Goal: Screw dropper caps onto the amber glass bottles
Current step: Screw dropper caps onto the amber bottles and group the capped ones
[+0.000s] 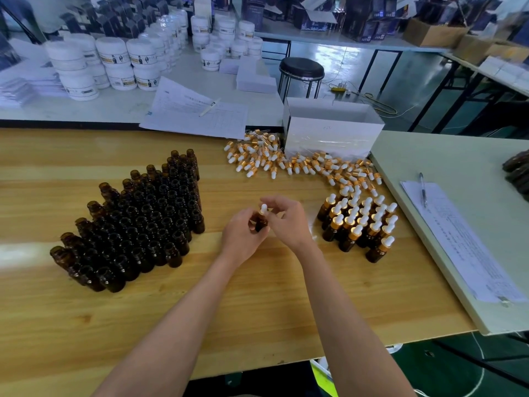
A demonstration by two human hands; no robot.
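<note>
At the middle of the wooden table (257, 305) my left hand (242, 237) grips an amber glass bottle (261, 224) upright. My right hand (287, 220) pinches the dropper cap (263, 209), white bulb with gold collar, sitting on that bottle's neck. To the left stands a dense block of several open amber bottles (137, 222). On the right is a cluster of several capped bottles (362, 226). A heap of loose dropper caps (292, 163) lies beyond the hands, curving toward the capped cluster.
A white open box (332, 131) stands behind the loose caps. Papers with a pen (197, 110) lie at the table's far edge. A pale side table (458, 156) on the right carries a form with a pen (423, 189). White jars (114, 61) fill the back table; a stool (302, 71) stands beyond.
</note>
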